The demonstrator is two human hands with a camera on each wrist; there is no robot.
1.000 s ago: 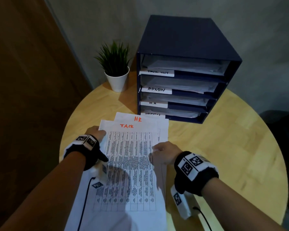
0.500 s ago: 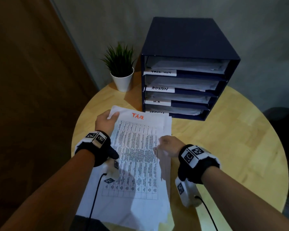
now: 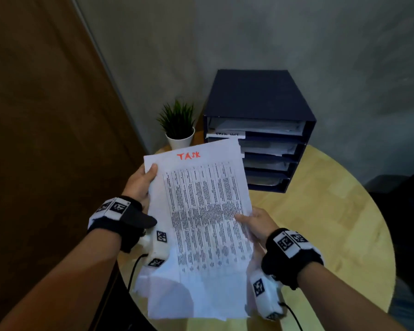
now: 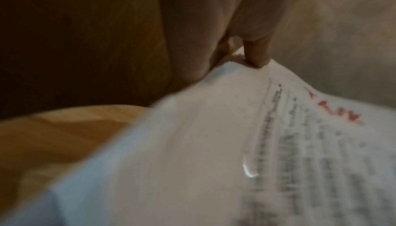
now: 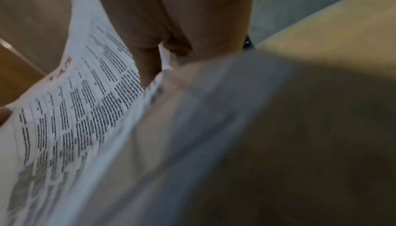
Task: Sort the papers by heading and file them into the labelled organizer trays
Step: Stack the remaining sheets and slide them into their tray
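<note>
A stack of white papers hangs in the air above the table, its top sheet a printed table headed "TASK" in red. My left hand pinches the stack's upper left edge, thumb on top; the left wrist view shows the same stack of papers with my left hand pinching its edge. My right hand grips the right edge at mid height, thumb on the print; my right hand grips the papers in its wrist view too. The dark blue organizer stands behind, its trays holding papers.
A small potted plant stands left of the organizer on the round wooden table. A grey wall rises behind and a brown door or panel fills the left. Cables trail from both wrist bands.
Both hands gathered the sheets that lay on the table and lifted them as one stack, tilted up toward the head. The "HR" sheet is now hidden behind the "TASK" sheet.
</note>
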